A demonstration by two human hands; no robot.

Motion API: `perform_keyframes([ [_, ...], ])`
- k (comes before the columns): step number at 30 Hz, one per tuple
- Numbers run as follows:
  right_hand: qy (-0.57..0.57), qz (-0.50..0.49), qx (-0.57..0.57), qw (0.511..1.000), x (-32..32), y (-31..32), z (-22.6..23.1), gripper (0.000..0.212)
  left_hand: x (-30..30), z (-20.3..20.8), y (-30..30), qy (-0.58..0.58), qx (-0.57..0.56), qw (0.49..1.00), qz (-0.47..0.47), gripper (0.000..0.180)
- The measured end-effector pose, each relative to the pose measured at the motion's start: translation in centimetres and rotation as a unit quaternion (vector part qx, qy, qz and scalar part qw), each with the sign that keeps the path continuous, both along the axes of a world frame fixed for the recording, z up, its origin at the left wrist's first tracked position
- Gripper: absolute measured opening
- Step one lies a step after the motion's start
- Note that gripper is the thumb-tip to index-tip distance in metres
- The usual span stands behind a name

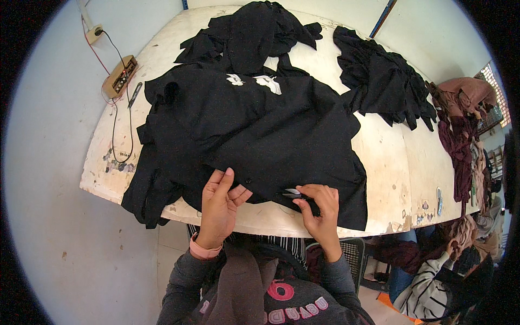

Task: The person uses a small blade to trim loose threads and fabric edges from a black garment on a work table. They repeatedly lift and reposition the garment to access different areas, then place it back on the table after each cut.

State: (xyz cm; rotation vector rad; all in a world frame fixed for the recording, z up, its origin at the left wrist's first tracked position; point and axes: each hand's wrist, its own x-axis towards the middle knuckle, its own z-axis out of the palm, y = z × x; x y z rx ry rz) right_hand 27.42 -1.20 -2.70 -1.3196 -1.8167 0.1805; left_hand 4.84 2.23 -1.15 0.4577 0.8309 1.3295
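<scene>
A large black garment [244, 130] lies spread and wrinkled over the near part of the table. My left hand [218, 208], a pink band at its wrist, is closed on the garment's near edge with thumb and fingers. A small dark round spot [248, 181], perhaps a button, shows on the cloth beside its fingertips. In my right hand [320, 208] is a small pair of thread snips [292, 193], pinched between thumb and fingers. Its pale blades point left, just over the garment's near edge. Two white patches [267, 84] show at the garment's far side.
More black cloth is heaped at the table's [387, 162] far side [244, 35] and far right [382, 76]. At the left edge lie a wooden box with wires [120, 77] and a dark slim tool [135, 95]. Another person in striped sleeves [428, 290] sits at lower right.
</scene>
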Motion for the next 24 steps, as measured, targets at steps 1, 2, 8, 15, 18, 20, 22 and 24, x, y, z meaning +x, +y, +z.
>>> perform_keyframes([
  [1, -0.006, 0.003, -0.003, 1.0, 0.1, 0.0, -0.2, 0.022, 0.0, -0.1, 0.0, -0.005, 0.003, 1.0, 0.001, 0.009],
  [2, -0.011, 0.006, -0.007, 1.0, 0.2, 0.0, -0.4, 0.022, 0.0, -0.2, 0.0, -0.011, 0.006, 1.0, 0.002, 0.009],
  [8, -0.072, 0.029, 0.007, 0.997, 0.4, 0.4, -1.1, 0.025, -0.3, -0.6, 0.1, -0.013, 0.039, 0.999, -0.013, 0.006],
  [15, -0.028, 0.056, -0.013, 0.998, 0.2, 1.0, -1.6, 0.022, -0.5, -0.7, 0.2, -0.012, 0.039, 0.999, -0.013, 0.003],
  [18, -0.017, 0.062, -0.018, 0.998, 0.2, 1.2, -1.8, 0.021, -0.5, -0.7, 0.3, -0.012, 0.037, 0.999, -0.016, 0.003],
  [20, -0.019, 0.078, -0.012, 0.997, 0.5, 1.6, -2.4, 0.02, -0.4, -0.7, 0.4, -0.009, 0.032, 0.999, -0.019, 0.004],
  [22, -0.01, 0.068, -0.011, 0.998, 0.5, 1.7, -2.2, 0.02, -0.4, -0.7, 0.7, -0.013, 0.034, 0.999, -0.02, 0.004],
  [24, -0.003, 0.046, -0.014, 0.999, 0.7, 1.5, -1.9, 0.02, -0.7, -0.3, 1.1, -0.023, 0.043, 0.999, -0.015, 0.006],
])
